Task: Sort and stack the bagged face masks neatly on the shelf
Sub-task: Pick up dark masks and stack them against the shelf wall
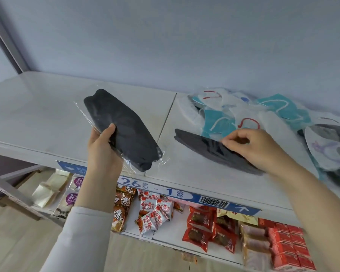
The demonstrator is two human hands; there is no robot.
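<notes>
My left hand (102,148) grips a black face mask in a clear bag (124,130), held tilted just above the white shelf top (37,107). On the shelf to the right lies a second black bagged mask (204,148). My right hand (249,146) pinches its upper edge with curled fingers. Behind it sits a loose pile of bagged masks: teal ones (216,122), another teal one (283,108), white ones (208,95) with red loops, and a grey-white one (330,146) at the far right.
A blue label strip (165,188) with a barcode runs along the shelf's front edge. Below it, a lower shelf holds several snack packets (157,213) and red boxes (289,246). A grey wall (165,36) stands behind the shelf.
</notes>
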